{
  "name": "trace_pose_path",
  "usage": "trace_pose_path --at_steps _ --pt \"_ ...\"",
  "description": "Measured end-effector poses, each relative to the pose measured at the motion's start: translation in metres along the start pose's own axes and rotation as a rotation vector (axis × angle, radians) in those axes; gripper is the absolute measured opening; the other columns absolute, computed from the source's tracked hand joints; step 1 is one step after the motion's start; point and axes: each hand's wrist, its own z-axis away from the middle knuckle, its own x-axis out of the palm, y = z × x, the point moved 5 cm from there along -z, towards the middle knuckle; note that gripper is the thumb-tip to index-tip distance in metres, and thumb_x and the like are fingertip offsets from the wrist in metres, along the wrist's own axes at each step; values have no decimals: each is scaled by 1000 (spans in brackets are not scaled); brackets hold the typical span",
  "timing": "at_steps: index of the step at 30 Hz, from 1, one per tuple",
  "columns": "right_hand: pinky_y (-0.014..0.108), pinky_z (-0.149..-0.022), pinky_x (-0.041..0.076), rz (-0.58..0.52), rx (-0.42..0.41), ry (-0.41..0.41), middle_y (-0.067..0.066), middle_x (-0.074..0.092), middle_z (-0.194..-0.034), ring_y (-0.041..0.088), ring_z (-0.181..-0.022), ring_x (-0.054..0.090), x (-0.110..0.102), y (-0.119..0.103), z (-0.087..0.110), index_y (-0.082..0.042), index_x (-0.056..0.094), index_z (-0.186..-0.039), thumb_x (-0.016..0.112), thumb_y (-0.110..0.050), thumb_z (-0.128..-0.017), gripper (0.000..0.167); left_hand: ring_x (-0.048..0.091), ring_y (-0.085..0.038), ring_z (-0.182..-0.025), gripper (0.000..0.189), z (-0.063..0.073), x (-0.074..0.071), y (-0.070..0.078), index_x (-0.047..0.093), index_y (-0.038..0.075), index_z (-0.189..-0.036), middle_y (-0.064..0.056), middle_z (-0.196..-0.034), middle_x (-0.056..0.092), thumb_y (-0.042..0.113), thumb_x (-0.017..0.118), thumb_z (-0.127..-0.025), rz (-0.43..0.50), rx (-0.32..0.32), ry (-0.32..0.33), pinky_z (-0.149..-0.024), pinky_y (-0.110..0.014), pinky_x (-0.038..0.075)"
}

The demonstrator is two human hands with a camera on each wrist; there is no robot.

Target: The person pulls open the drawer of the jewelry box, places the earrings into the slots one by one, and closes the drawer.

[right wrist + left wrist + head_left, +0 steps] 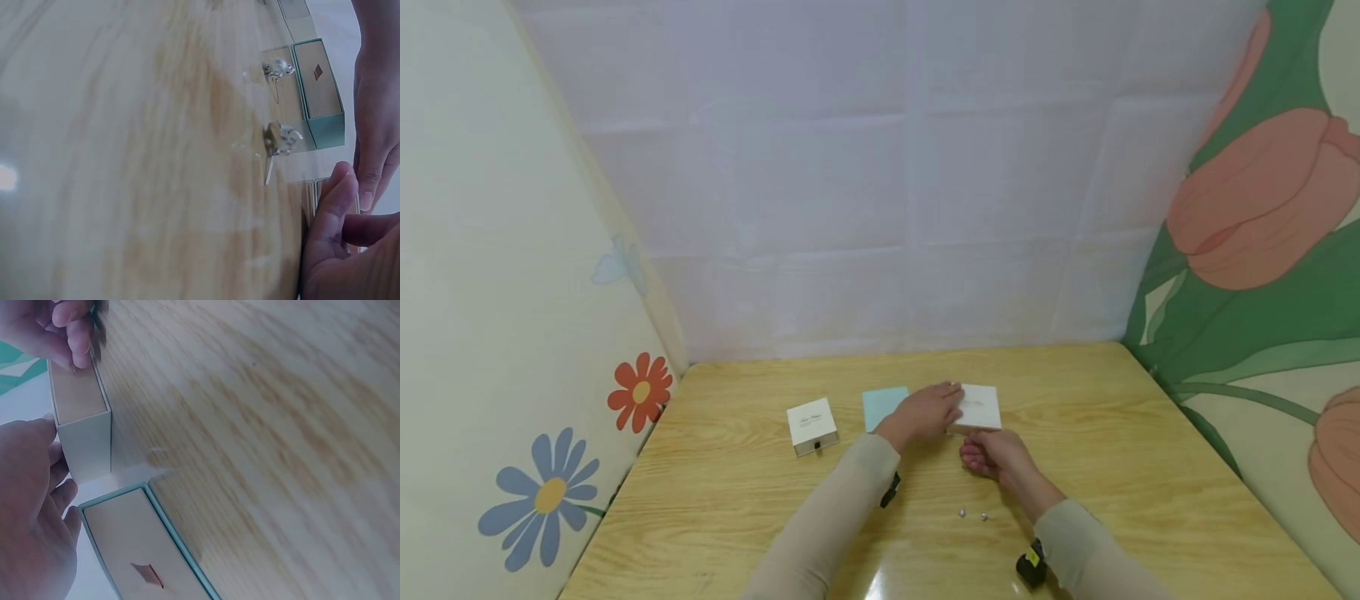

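Note:
A white drawer-style gift box [981,406] with small print on its lid lies on the wooden table. My left hand [927,408] rests on its left part, fingertips against the top and side in the left wrist view. At the box's front, my right hand [996,457] has its fingers curled, and thumb and finger pinch a small pull tab [74,370] on the drawer front [78,394]; most of the tab is hidden. Two small silvery earrings [281,140] lie on the table nearer the person.
A light teal drawer box [882,403] stands just left of the white one, a brown tab [147,575] on its front. Farther left sits another white box [812,423] with a dark tab. A white cloth [895,250] hangs behind the table [715,500].

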Motion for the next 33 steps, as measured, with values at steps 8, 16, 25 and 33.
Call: trace_pose_path --at_steps 8,16,25,33 --pt "22 -53 58 18 5 2 6 71 -67 11 -57 67 -1 0 2 15 63 -106 51 -2 -100 22 23 -14 -154 54 -1 1 0 30 14 -161 2 -167 26 38 30 -112 -29 3 -1 -125 -25 19" --pt "23 -54 58 19 -11 -8 6 69 -66 11 -57 67 1 2 4 16 63 -103 50 -2 -100 22 22 -15 -154 54 3 -3 3 28 14 -161 1 -168 24 36 29 -113 -19 -3 -22 -126 -26 18" --pt "25 -57 60 33 -4 5 7 69 -68 12 -58 68 1 3 10 15 62 -104 50 -1 -100 21 21 -16 -154 54 3 -1 4 27 14 -161 1 -168 23 36 27 -113 -37 5 -28 -126 -27 17" --pt "25 -58 60 42 1 7 8 70 -70 13 -59 68 1 5 11 15 62 -105 50 -2 -101 22 21 -16 -154 54 2 0 3 27 13 -161 1 -168 24 36 27 -113 -49 7 -23 -126 -26 17"
